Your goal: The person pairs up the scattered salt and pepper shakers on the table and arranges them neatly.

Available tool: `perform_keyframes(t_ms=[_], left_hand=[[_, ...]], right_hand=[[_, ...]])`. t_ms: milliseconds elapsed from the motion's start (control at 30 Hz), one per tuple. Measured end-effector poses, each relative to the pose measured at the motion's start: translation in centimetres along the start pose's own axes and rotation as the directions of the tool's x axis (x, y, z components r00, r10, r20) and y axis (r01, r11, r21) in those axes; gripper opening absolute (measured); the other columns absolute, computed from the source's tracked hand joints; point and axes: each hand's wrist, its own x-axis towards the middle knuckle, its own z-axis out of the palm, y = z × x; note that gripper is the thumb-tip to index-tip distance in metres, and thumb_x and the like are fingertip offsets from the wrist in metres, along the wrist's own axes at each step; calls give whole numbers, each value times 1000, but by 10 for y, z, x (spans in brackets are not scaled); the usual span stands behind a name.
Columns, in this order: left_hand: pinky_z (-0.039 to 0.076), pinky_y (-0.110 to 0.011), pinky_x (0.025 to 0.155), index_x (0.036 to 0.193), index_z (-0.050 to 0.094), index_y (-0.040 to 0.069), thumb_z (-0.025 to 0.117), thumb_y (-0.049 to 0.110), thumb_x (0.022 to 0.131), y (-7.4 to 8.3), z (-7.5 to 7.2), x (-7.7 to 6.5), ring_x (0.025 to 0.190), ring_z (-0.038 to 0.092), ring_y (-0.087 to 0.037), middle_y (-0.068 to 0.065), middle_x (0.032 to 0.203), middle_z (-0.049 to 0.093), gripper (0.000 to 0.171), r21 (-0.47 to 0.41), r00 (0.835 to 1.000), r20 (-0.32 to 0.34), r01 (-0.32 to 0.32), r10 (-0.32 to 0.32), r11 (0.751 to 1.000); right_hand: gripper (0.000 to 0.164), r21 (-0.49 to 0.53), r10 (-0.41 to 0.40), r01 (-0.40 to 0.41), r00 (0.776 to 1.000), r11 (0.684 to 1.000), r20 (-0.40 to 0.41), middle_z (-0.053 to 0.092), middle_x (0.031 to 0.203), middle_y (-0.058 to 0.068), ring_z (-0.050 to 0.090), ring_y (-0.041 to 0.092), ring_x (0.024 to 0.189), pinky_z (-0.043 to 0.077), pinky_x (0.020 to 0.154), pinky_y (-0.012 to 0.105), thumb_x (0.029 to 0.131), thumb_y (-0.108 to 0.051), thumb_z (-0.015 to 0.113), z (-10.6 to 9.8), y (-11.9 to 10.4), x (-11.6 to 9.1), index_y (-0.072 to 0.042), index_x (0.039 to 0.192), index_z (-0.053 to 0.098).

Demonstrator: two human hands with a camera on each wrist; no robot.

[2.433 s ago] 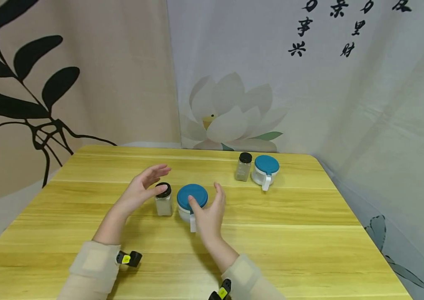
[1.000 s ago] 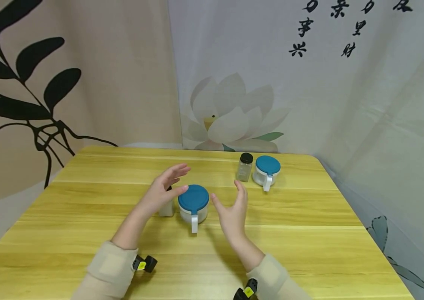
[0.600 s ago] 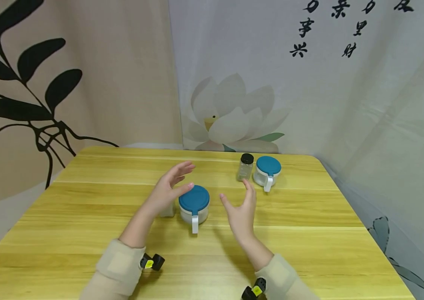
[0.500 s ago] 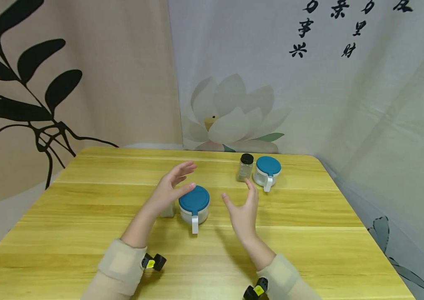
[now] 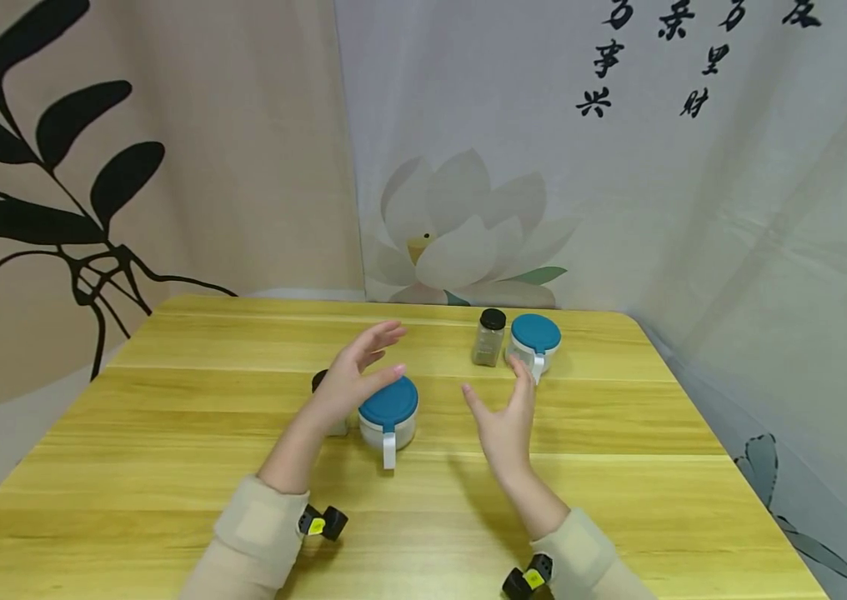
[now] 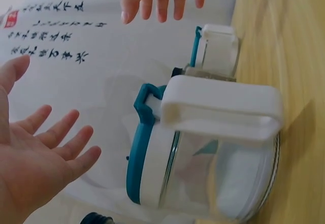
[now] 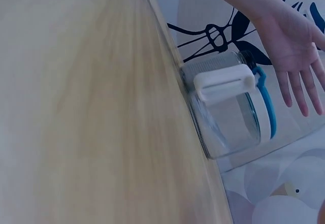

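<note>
A glass jar with a blue lid and white handle stands upright near the table's middle, also large in the left wrist view. My left hand is held above it, fingers spread, its thumb overlapping the lid in the head view. Behind this hand, a small black-capped glass bottle is partly hidden. To the jar's right my right hand hovers with thumb and fingers apart, holding nothing. Its fingertips overlap the handle of a second blue-lidded jar in the head view.
Left of the second jar stands another black-capped glass bottle, near the back of the wooden table. Behind the table edge hang printed cloths, one with a lotus. Each sleeve carries a strapped-on camera.
Both hands have moved right. The right hand has left the nearer jar's lid, and the left hand has passed across the nearer bottle to the lid. Jars and bottles stay where they stood.
</note>
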Motion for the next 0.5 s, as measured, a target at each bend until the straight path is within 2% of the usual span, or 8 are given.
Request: perform_keyframes(t_ms=[167, 500], left_hand=[[27, -50, 108, 144, 38, 7, 63, 8, 93, 1, 4, 3, 132, 38, -26, -13, 143, 45, 57, 2, 1000, -4, 6, -6, 1000], [28, -45, 109, 144, 39, 12, 64, 16, 93, 1, 12, 8, 132, 38, -21, -8, 143, 45, 57, 27, 999, -15, 31, -30, 999]], right_hand=[[73, -7, 3, -3, 1000, 1000, -10, 35, 143, 9, 29, 27, 134, 22, 109, 49, 84, -25, 76, -6, 1, 6, -3, 141, 35], [73, 2, -14, 14, 998, 1000, -63, 33, 145, 15, 26, 28, 136, 21, 110, 48, 83, -19, 77, -15, 2, 18, -1, 141, 37]])
